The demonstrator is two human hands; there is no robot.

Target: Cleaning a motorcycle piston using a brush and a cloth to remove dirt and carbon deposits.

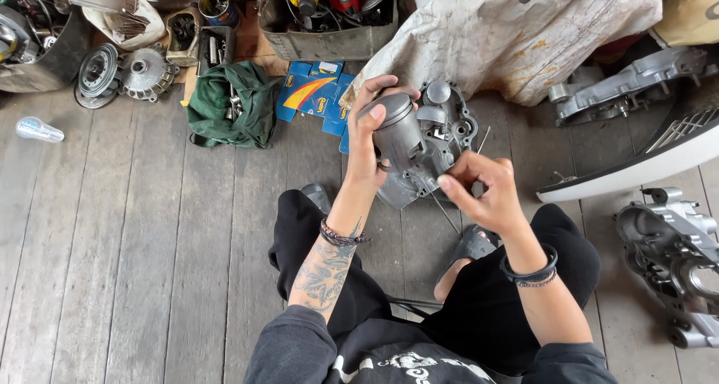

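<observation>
My left hand (367, 133) is raised and wrapped around a grey metal piston (398, 133), thumb on its crown, held upright over my lap. My right hand (483, 189) is just right of the piston's lower end, fingers pinched together near the piston's skirt; whether something small is between them I cannot tell. Behind the piston a grey engine crankcase half (449, 129) lies on the wooden floor (135, 227). I sit with knees apart in black trousers.
A green cloth bag with tools (232, 107) and blue cardboard boxes (314, 92) lie to the left. A crate of parts (329, 17), a stained cloth (509, 24), other engine cases (674, 256) (629, 84) and round metal hubs (127, 73) surround me.
</observation>
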